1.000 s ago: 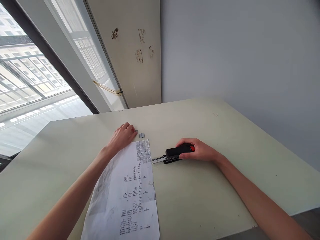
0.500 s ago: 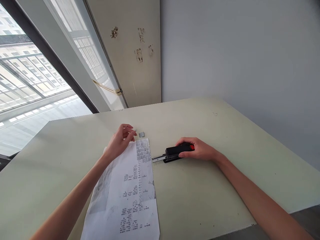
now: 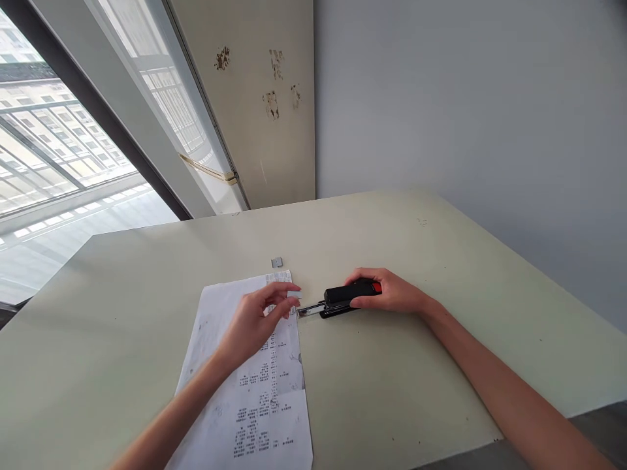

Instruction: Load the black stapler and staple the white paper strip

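Pinching a staple strip [image 3: 294,294] mid-frame, the left hand [image 3: 257,320] had best line it up squarely with the extended tray [image 3: 310,311] of the stapler [image 3: 344,294] the right hand [image 3: 394,292] clasps.

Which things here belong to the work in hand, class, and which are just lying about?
In use:
black stapler, held in the right hand, metal tray sticking out
small pale strip, pinched in the left hand near the tray

Seemingly just lying about:
small grey piece on the table, beyond the paper
printed paper, beneath the left hand
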`<state>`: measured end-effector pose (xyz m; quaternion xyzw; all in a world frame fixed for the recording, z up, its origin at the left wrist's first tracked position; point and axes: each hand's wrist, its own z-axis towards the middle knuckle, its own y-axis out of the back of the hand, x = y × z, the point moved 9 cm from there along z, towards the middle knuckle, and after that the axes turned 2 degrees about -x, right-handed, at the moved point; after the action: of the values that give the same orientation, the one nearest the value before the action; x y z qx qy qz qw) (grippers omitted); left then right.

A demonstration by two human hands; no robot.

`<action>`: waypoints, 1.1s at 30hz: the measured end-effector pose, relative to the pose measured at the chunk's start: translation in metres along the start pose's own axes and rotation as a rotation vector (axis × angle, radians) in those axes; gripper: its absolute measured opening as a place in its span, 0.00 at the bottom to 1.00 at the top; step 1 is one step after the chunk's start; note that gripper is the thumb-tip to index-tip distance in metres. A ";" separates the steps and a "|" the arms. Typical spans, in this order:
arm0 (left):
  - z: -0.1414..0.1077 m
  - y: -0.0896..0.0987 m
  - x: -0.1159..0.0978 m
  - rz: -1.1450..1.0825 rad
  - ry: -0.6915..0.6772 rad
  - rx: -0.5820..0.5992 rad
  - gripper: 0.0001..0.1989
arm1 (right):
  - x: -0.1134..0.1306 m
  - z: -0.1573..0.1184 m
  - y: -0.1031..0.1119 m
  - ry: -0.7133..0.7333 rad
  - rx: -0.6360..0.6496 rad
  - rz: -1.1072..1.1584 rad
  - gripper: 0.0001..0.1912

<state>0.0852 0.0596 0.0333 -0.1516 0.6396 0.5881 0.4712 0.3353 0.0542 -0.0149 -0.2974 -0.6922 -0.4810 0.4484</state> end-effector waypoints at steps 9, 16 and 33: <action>-0.016 -0.019 -0.026 0.216 -0.346 -0.076 0.09 | 0.000 -0.001 -0.001 -0.018 0.001 0.007 0.22; -0.017 -0.028 -0.022 0.247 -0.283 -0.097 0.08 | 0.000 -0.002 -0.002 -0.037 0.006 0.016 0.21; -0.014 -0.010 -0.003 0.127 -0.416 0.179 0.07 | 0.006 -0.003 -0.008 -0.021 0.035 0.123 0.19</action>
<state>0.0888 0.0435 0.0276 0.0559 0.5864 0.5762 0.5666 0.3272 0.0488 -0.0119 -0.3363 -0.6856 -0.4372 0.4751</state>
